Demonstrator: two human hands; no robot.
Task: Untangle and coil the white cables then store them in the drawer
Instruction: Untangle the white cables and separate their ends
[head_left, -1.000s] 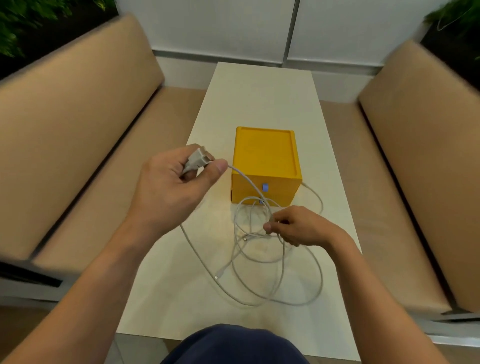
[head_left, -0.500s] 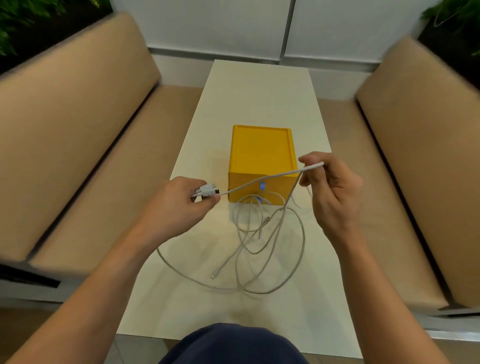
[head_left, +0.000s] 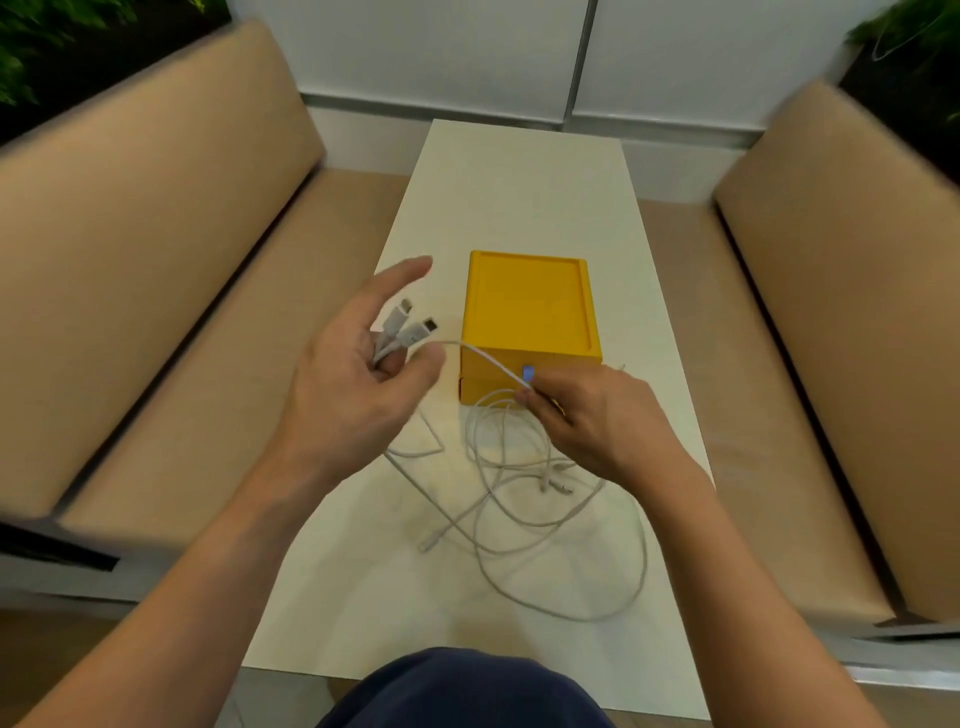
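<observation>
Pale table (head_left: 519, 182) runs lengthwise between two tan benches (head_left: 156, 249), with white wall panels at its far end. Above its near half, the left hand (head_left: 353, 384) is raised and grips the white cables (head_left: 519, 467) just behind two plugs (head_left: 397, 317), which stick up side by side from between the curled lower fingers and the thumb; the forefinger points up and away, touching nothing. From that grip one strand (head_left: 483, 358) arcs over the thumb and slopes down to the right hand (head_left: 597, 421), which sits lower, close to the table, and pinches the strand between thumb and fingertips. The pinch lies right in front of the yellow box (head_left: 530, 306), beside the small blue tab (head_left: 528, 373) on the closed drawer (head_left: 478, 387). Below and around the right hand, the rest of the cables lie on the table in loose, overlapping loops that spread toward the near edge. Another strand drops from under the left hand to the table and joins the heap. A loose end (head_left: 430, 544) lies at the left of the loops, and two more ends (head_left: 556, 486) rest near the right wrist. Dark blue clothing (head_left: 462, 691) shows at the bottom edge.
</observation>
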